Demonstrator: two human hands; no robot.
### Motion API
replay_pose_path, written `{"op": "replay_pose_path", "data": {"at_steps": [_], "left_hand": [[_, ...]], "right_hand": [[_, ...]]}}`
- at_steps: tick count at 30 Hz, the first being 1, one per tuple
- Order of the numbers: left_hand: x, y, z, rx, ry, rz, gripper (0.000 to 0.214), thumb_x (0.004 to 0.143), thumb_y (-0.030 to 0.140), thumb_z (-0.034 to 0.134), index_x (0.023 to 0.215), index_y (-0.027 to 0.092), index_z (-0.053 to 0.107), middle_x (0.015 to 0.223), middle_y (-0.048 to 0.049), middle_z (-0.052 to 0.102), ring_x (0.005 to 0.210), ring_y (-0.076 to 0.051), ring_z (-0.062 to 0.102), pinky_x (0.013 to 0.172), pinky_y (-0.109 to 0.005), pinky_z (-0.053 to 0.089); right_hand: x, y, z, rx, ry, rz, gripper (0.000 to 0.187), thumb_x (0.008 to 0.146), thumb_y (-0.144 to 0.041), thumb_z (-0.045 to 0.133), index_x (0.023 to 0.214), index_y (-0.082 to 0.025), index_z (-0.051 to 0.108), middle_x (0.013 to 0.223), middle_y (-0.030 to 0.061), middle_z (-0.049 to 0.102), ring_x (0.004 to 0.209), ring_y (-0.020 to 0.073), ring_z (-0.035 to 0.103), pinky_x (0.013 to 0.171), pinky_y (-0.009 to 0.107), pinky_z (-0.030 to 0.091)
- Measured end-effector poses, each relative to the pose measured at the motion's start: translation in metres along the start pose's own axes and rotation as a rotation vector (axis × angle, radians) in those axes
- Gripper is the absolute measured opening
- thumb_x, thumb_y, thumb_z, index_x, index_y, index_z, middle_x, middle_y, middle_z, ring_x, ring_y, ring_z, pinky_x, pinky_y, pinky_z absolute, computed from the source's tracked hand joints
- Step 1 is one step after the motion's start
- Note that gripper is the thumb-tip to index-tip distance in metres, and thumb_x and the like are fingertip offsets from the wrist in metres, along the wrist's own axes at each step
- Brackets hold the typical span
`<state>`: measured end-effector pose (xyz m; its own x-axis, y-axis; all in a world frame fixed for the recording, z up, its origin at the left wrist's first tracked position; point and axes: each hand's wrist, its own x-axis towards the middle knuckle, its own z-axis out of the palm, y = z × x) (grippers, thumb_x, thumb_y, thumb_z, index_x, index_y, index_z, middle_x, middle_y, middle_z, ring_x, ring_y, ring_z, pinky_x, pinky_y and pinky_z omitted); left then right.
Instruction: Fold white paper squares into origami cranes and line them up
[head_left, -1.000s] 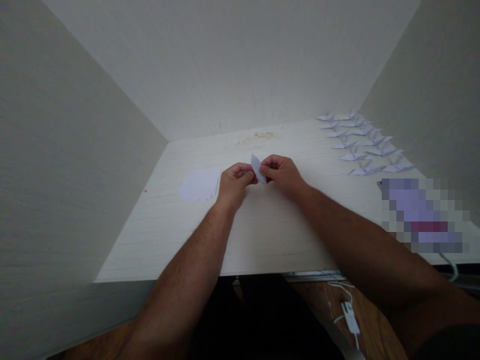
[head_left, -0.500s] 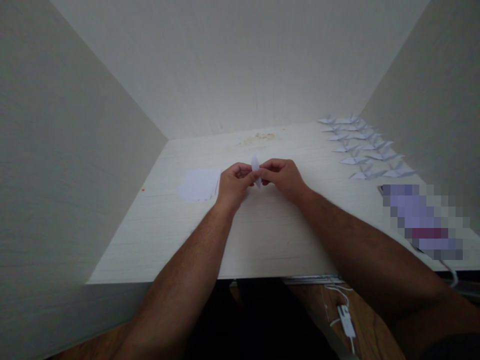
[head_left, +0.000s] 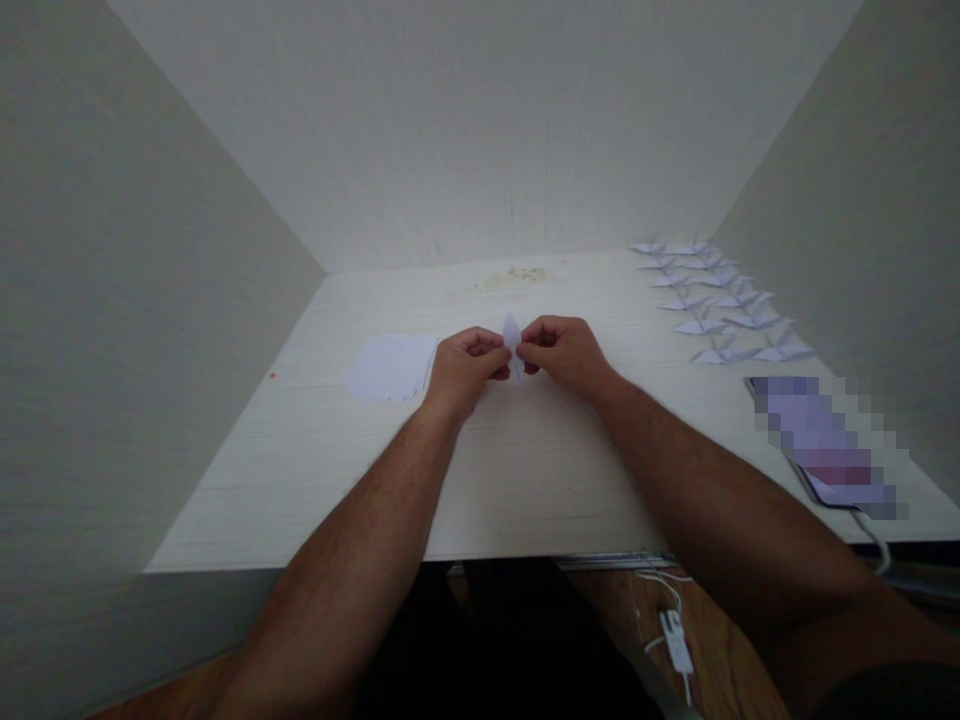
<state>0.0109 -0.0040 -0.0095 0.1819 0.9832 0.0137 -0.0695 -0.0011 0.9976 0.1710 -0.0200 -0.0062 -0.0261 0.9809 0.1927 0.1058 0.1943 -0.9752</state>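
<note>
Between my two hands a small piece of folded white paper (head_left: pixel 512 333) stands upright, narrow and pointed at its top and bottom. My left hand (head_left: pixel 469 368) pinches its left edge between thumb and fingers. The right edge is pinched by my right hand (head_left: pixel 564 350). Both hands are just above the middle of the white table (head_left: pixel 510 470). Left of my left hand lies a spread stack of white paper sheets (head_left: pixel 390 366).
Rows of folded white paper cranes (head_left: pixel 701 325) stand at the back right. Nearer on the right lies a blurred-out phone or tablet (head_left: pixel 817 440) with a cable. Panels enclose the table on the left, back and right. A white power strip (head_left: pixel 676 642) is on the floor.
My thumbs have moved slightly apart, and more of the folded paper's face shows between them. The whole view has shifted a little.
</note>
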Motion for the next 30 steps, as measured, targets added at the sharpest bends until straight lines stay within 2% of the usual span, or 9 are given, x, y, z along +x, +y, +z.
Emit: {"op": "replay_pose_path", "data": {"at_steps": [5, 10, 20, 24, 27, 30], "left_hand": [[-0.0028, 0.0037, 0.0015, -0.084, -0.007, -0.02, 0.016, 0.06, 0.017, 0.073, 0.072, 0.018, 0.062, 0.06, 0.0027, 0.062, 0.048, -0.01, 0.058, 0.052, -0.027, 0.051], [-0.0034, 0.0054, 0.0013, -0.104, -0.054, -0.033, 0.017, 0.061, 0.018, 0.073, 0.074, 0.019, 0.061, 0.063, 0.0022, 0.064, 0.053, -0.011, 0.059, 0.056, -0.028, 0.053], [-0.0034, 0.0064, 0.0003, -0.142, -0.129, -0.043, 0.016, 0.061, 0.013, 0.069, 0.073, 0.017, 0.06, 0.062, 0.0012, 0.065, 0.052, -0.011, 0.06, 0.054, -0.026, 0.051], [-0.0038, 0.0085, 0.0011, -0.142, -0.123, -0.035, 0.012, 0.06, 0.011, 0.066, 0.069, 0.016, 0.061, 0.059, 0.0008, 0.064, 0.05, -0.012, 0.06, 0.052, -0.026, 0.051], [-0.0034, 0.0087, 0.0014, -0.125, -0.095, -0.035, 0.007, 0.064, 0.016, 0.067, 0.067, 0.015, 0.061, 0.057, -0.0002, 0.063, 0.048, -0.012, 0.059, 0.05, -0.026, 0.049], [-0.003, 0.008, 0.0013, -0.066, -0.071, -0.021, 0.016, 0.064, 0.021, 0.074, 0.067, 0.015, 0.06, 0.057, -0.0008, 0.064, 0.049, -0.012, 0.059, 0.05, -0.025, 0.049]], "right_hand": [[0.0008, -0.0012, 0.0005, 0.094, -0.03, -0.039, 0.015, 0.067, -0.027, 0.074, 0.072, -0.019, 0.062, 0.056, -0.0042, 0.062, 0.049, 0.0094, 0.057, 0.049, 0.023, 0.049], [0.0007, -0.0032, -0.0008, 0.156, -0.076, -0.048, 0.01, 0.068, -0.023, 0.07, 0.07, -0.019, 0.061, 0.058, -0.0044, 0.062, 0.053, 0.0099, 0.058, 0.052, 0.024, 0.051], [0.0004, -0.0033, -0.0039, 0.212, -0.138, 0.013, 0.006, 0.065, -0.017, 0.068, 0.068, -0.018, 0.063, 0.057, -0.0039, 0.064, 0.053, 0.0103, 0.062, 0.053, 0.024, 0.053], [0.0005, -0.0026, -0.004, 0.198, -0.129, 0.028, 0.004, 0.064, -0.015, 0.065, 0.067, -0.017, 0.064, 0.056, -0.0027, 0.065, 0.051, 0.0109, 0.063, 0.052, 0.023, 0.053], [0.0, -0.0031, -0.0041, 0.19, -0.113, 0.047, 0.002, 0.064, -0.016, 0.064, 0.066, -0.017, 0.065, 0.055, -0.0022, 0.065, 0.05, 0.0108, 0.062, 0.052, 0.023, 0.053], [-0.0003, -0.0036, -0.004, 0.165, -0.11, 0.052, 0.004, 0.066, -0.02, 0.068, 0.066, -0.016, 0.065, 0.055, -0.0015, 0.065, 0.051, 0.011, 0.062, 0.052, 0.024, 0.052]]}}
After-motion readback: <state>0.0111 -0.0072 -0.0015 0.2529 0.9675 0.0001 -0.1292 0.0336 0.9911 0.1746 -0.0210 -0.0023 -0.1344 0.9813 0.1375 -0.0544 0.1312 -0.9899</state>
